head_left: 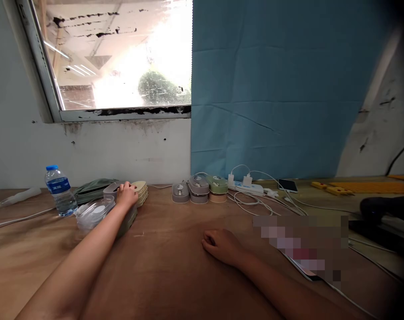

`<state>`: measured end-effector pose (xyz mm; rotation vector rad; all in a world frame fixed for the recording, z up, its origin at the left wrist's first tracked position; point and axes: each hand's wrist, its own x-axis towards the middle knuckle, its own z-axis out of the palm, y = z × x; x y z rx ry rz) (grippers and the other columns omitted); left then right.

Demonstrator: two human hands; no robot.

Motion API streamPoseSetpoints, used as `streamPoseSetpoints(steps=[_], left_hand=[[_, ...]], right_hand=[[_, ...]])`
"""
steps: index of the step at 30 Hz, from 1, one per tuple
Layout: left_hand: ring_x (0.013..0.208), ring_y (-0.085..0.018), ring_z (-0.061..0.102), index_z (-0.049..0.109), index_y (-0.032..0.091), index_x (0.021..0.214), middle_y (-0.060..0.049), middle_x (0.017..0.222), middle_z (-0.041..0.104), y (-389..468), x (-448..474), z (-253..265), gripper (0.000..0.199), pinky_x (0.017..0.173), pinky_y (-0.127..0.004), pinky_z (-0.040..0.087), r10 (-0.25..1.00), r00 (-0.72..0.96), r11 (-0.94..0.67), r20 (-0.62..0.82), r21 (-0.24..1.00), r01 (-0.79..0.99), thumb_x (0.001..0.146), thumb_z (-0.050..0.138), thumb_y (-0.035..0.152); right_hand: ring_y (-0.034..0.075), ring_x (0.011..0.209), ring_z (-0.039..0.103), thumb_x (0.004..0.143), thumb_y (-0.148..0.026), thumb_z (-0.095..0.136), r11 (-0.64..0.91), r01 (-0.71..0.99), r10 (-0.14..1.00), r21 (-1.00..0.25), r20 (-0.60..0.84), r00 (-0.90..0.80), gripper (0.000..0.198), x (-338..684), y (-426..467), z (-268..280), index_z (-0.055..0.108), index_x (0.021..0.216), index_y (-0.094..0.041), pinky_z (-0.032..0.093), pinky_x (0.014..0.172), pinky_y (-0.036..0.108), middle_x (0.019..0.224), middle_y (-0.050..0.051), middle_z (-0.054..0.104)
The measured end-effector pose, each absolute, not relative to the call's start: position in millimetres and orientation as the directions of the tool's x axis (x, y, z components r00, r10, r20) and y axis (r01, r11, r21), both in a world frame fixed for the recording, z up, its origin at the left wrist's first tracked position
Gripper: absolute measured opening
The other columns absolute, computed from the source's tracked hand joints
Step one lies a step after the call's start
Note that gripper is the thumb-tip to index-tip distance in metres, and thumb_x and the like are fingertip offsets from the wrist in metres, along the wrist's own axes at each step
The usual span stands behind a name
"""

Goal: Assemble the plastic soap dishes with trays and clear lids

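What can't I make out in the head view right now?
In the head view:
Left hand: palm side, hidden by its own back.
Right hand: palm, hidden by curled fingers.
Flat device: face, mostly covered by pixelation.
Lidded boxes: emblem details, too small to read.
Black object: right end lost in the dark edge.

We find the bottle (60, 193) on the counter (175, 266) at left, with plastic containers (94, 213) just to its right. The left hand (126, 194) lies beyond these, beside the stack (142, 192). Farther right, along the far side, we note boxes (198, 187), the power strip (248, 187), then the phone (288, 185). The right hand (224, 246) rests nearer than the boxes.
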<state>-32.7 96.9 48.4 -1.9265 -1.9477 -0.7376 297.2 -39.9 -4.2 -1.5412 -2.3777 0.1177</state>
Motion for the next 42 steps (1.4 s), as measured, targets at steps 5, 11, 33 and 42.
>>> streamPoseSetpoints(steps=[5, 11, 33, 42], left_hand=[[0.095, -0.033, 0.042, 0.066, 0.016, 0.076, -0.014, 0.092, 0.052, 109, -40, 46, 0.019, 0.08, -0.041, 0.031, 0.872, -0.061, 0.015, 0.485, 0.098, 0.995, 0.069, 0.05, 0.023], [0.093, -0.031, 0.044, 0.064, 0.017, 0.084, -0.014, 0.097, 0.053, 105, -38, 56, 0.02, 0.077, -0.038, 0.033, 0.867, -0.045, -0.002, 0.496, 0.094, 0.996, 0.074, 0.047, 0.022], [0.099, -0.016, 0.047, 0.05, 0.019, 0.101, -0.005, 0.109, 0.05, -60, 27, 23, 0.022, 0.086, -0.026, 0.039, 0.611, 0.777, -0.781, 0.153, 0.28, 0.559, 0.085, 0.035, 0.016], [0.102, -0.022, 0.048, 0.043, 0.019, 0.114, -0.009, 0.107, 0.053, -22, -12, 15, 0.042, 0.091, -0.039, 0.035, 0.692, 0.368, -0.607, 0.621, 0.225, 0.762, 0.073, 0.045, 0.01]], right_hand=[[0.012, 0.055, 0.049, 0.078, -0.029, 0.045, 0.441, 0.861, 0.892, -0.254, 0.228, -0.39, 0.022, 298, -38, -4, 0.052, 0.06, -0.018, 0.02, 0.049, 0.023, 0.061, 0.0, 0.06], [0.011, 0.053, 0.047, 0.075, -0.029, 0.048, 0.459, 0.832, 0.88, -0.311, 0.284, -0.38, 0.021, 300, -35, -8, 0.051, 0.057, -0.018, 0.02, 0.048, 0.022, 0.057, 0.0, 0.058], [0.013, 0.059, 0.051, 0.07, -0.029, 0.052, 0.78, 0.541, 0.614, -0.313, 0.547, -0.569, 0.011, 304, -43, 6, 0.053, 0.075, -0.019, 0.041, 0.056, 0.023, 0.069, 0.001, 0.056], [0.017, 0.09, 0.056, 0.076, -0.023, 0.051, 0.792, 0.516, 0.61, -0.326, 0.372, -0.7, 0.022, 296, -43, 6, 0.06, 0.096, -0.022, 0.044, 0.081, 0.028, 0.096, 0.005, 0.06]])
